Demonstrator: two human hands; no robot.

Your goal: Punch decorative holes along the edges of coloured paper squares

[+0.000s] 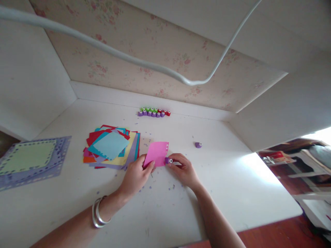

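Observation:
A small sheet of pink paper (pixel 156 153) is pinched at its lower left by my left hand (pixel 137 174), thumb on top. My right hand (pixel 184 169) grips a small purple craft punch (pixel 168 161) between thumb and fingers, at the paper's right edge. Small punched holes run down that edge above the punch. Beside my left hand lies a fanned stack of coloured paper (pixel 110 144), with a light blue sheet uppermost. Another purple punch (pixel 198 145) sits apart to the right.
Toward the wall stand rows of green, red and purple punches (pixel 154 113). Sheets with punched borders (pixel 28 158) lie at the far left of the white table (pixel 227 193). Tiny paper bits are scattered about. A white cable (pixel 124 58) hangs across the upper view.

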